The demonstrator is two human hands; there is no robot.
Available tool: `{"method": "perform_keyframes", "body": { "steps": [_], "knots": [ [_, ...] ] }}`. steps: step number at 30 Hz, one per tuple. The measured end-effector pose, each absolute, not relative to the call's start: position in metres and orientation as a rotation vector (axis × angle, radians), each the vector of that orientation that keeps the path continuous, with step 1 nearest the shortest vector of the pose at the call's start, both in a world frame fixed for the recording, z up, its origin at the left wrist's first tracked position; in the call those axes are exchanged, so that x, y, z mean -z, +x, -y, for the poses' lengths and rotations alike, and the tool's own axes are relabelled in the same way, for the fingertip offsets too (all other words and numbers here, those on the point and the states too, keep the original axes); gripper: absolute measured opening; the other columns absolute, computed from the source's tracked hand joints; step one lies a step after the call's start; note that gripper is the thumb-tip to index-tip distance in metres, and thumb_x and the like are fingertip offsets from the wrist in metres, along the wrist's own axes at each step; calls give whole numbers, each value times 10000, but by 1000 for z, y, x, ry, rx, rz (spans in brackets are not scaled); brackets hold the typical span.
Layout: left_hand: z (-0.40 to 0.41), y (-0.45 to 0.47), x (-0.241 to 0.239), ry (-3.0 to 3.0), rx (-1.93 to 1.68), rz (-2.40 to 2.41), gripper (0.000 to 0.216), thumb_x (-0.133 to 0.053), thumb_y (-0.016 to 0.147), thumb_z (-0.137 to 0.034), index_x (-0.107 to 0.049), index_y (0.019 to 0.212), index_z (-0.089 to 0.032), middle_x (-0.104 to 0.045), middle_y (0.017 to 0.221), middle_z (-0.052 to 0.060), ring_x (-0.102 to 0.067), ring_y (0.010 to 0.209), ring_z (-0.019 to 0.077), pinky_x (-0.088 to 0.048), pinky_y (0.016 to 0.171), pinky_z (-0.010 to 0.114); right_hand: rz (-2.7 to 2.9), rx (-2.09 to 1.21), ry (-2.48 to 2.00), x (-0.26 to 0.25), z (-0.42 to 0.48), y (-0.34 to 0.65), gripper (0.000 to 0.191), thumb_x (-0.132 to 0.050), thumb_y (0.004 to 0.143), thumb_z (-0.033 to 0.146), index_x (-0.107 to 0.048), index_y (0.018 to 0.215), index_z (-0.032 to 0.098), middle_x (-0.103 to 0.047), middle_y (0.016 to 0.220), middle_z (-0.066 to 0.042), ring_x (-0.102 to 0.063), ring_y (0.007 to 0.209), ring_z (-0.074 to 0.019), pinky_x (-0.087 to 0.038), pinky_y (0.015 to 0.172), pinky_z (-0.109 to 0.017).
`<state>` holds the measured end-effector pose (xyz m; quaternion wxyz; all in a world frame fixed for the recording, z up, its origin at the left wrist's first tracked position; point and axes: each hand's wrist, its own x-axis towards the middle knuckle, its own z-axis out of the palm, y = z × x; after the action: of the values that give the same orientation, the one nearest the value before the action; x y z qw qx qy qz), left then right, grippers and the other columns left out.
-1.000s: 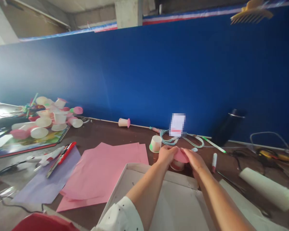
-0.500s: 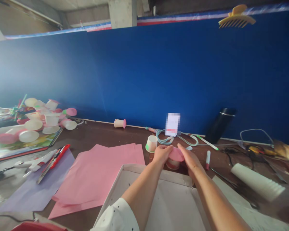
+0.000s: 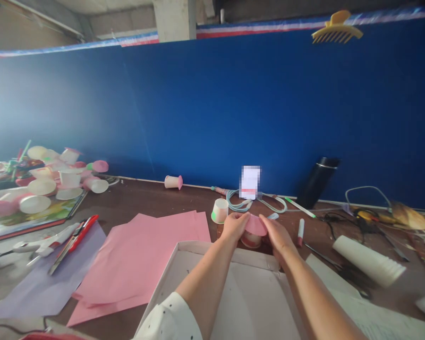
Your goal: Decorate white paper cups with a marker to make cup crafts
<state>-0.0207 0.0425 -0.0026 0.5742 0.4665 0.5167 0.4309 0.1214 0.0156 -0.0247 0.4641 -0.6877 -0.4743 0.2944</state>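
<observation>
Just beyond the white box lid, my left hand (image 3: 234,226) and my right hand (image 3: 276,232) close in from both sides on a pink paper disc (image 3: 256,225). The disc lies on top of a small paper cup (image 3: 250,240), which stands on the table. Thumbs and fingertips press at the disc's edge; the lower fingers are partly hidden. Beside my left hand stands another white paper cup (image 3: 220,211) with a green patch. A white marker with a red cap (image 3: 301,232) lies to the right of my right hand.
Pink paper sheets (image 3: 145,255), a red utility knife (image 3: 74,243) and a glue gun (image 3: 46,243) lie left. Cups with pink discs (image 3: 69,178) are heaped far left. A cup stack (image 3: 368,261), scissors (image 3: 340,269) and a black bottle (image 3: 317,184) are right; a shallow white box (image 3: 255,302) lies in front.
The view has turned slightly, so the scene sits a little further left. Both hands stay at the pink disc on the cup, and the disc now tilts a little more toward me.
</observation>
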Motion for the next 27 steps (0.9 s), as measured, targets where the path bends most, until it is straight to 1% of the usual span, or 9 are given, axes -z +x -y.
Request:
{"method": "perform_keyframes", "body": {
  "steps": [3, 9, 19, 23, 25, 27],
  "knots": [
    [-43, -21, 4, 1097, -1011, -1221, 285, -677, 712, -378, -683, 797, -106, -679, 747, 88, -606, 672, 172, -458, 594, 254, 1120, -817, -1686, 23, -14, 119, 427, -487, 762, 550, -707, 923, 222, -682, 706, -41, -647, 659, -222, -487, 536, -294],
    [-43, -22, 7, 1136, -1024, -1204, 296, -669, 731, -394, -680, 797, -106, -686, 796, 96, -608, 714, 170, -449, 642, 252, 1008, -880, -1646, 20, -11, 114, 455, -542, 730, 572, -692, 957, 208, -694, 779, -40, -641, 683, -216, -480, 531, -286],
    [-40, -22, 5, 1130, -1047, -1195, 302, -661, 744, -405, -675, 780, -106, -679, 757, 87, -598, 690, 164, -448, 634, 252, 997, -910, -1599, 29, -12, 116, 512, -559, 717, 620, -682, 991, 206, -689, 772, -43, -637, 672, -213, -468, 520, -276],
    [-39, -23, 4, 1140, -1034, -1202, 307, -659, 749, -405, -685, 799, -103, -683, 761, 88, -606, 702, 169, -459, 641, 256, 975, -935, -1572, 35, -13, 117, 538, -543, 727, 636, -662, 1030, 207, -674, 740, -36, -619, 611, -201, -454, 488, -274],
    [-39, -23, 4, 1145, -1028, -1207, 316, -664, 743, -415, -685, 804, -106, -683, 761, 88, -609, 699, 171, -463, 638, 257, 986, -927, -1582, 34, -13, 117, 541, -535, 729, 639, -663, 1020, 202, -673, 724, -35, -612, 588, -199, -454, 488, -278],
    [-40, -23, 5, 1149, -1024, -1204, 324, -661, 744, -426, -684, 803, -108, -682, 766, 89, -611, 696, 172, -470, 639, 260, 1008, -913, -1614, 31, -12, 117, 522, -539, 723, 638, -672, 970, 197, -679, 731, -37, -617, 601, -201, -461, 504, -282]
  ]
}}
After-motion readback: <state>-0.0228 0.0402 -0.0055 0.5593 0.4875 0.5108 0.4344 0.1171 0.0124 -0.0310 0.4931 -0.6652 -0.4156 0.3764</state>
